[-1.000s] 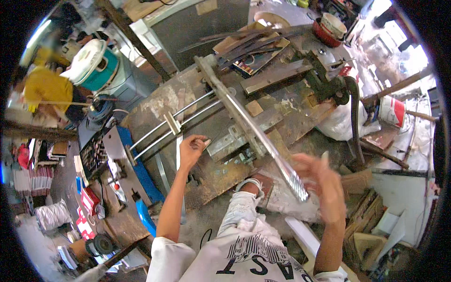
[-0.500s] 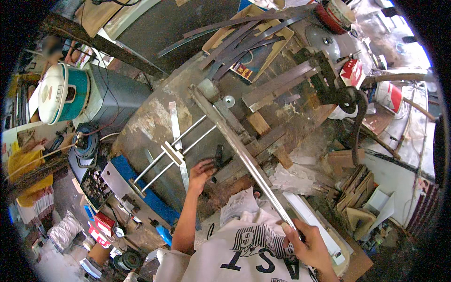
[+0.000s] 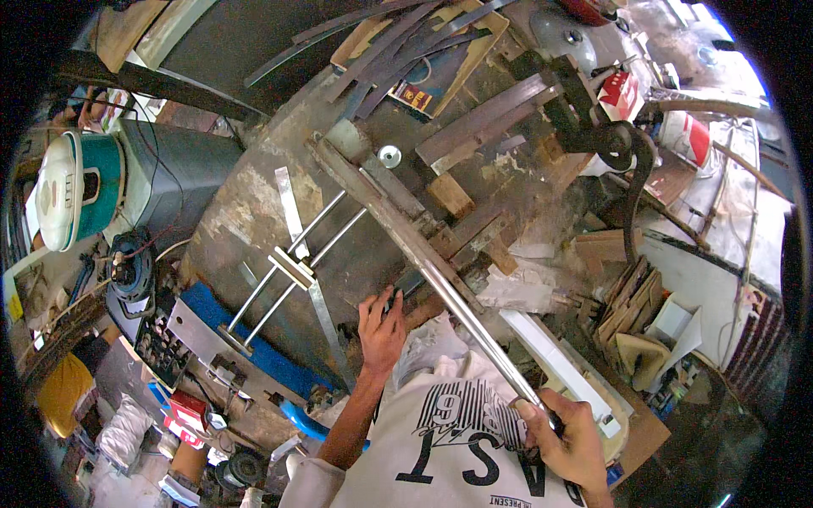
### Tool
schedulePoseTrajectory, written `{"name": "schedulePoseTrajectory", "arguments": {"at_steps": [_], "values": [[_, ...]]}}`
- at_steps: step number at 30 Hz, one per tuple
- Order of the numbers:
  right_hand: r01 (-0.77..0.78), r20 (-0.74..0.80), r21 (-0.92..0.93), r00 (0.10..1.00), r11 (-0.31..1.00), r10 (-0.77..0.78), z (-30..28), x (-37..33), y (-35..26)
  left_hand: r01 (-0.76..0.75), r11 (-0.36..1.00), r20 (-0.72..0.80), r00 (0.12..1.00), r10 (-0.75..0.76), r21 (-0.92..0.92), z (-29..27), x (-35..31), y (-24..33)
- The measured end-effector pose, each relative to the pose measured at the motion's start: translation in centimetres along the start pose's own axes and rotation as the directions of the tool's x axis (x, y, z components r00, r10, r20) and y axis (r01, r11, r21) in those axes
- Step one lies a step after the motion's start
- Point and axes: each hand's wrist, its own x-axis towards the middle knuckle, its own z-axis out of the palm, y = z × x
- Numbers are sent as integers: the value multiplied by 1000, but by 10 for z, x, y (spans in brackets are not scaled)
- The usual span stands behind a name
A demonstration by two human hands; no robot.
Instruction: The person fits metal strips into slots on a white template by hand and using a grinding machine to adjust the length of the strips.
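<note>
My right hand (image 3: 563, 432) is closed around the near end of a long shiny metal bar (image 3: 474, 326). The bar slants away to the far left, along a dull grey metal beam (image 3: 364, 190) on the worktable (image 3: 254, 182). At the table's near edge, my left hand (image 3: 381, 330) has its fingers bent around a small black piece (image 3: 390, 296), mostly hidden by them. Left of the beam lie two thin bright rods (image 3: 326, 224), joined by a pale crosspiece (image 3: 290, 267). A flat metal strip (image 3: 318, 305) passes under them.
A vise (image 3: 584, 127) with a curved handle stands at the far right of the table. Dark metal strips (image 3: 398, 63) lie over a cardboard box (image 3: 461, 80) at the back. Wooden blocks (image 3: 450, 195) sit beside the beam. A teal-and-white cooler (image 3: 93, 190) stands at left.
My left hand has moved right and nearer to me, and the black piece now shows less between its fingers. My right hand keeps its hold on the bar. The whole view has shifted slightly.
</note>
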Motion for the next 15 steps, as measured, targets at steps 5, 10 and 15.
{"name": "schedulePoseTrajectory", "arguments": {"at_steps": [5, 10, 15], "values": [[-2, -24, -54, 1000, 999, 1, 2, -4, -10, 120, 988, 8, 993, -122, 100, -10, 8, 11], [-64, -28, -69, 998, 996, 62, 1, -8, -14, 319, 942, 43, 948, -316, -107, -29, 13, -18], [-88, -50, -57, 995, 994, 85, -13, -23, -55, 487, 801, 284, 869, -405, -347, 2, 29, -41]]}}
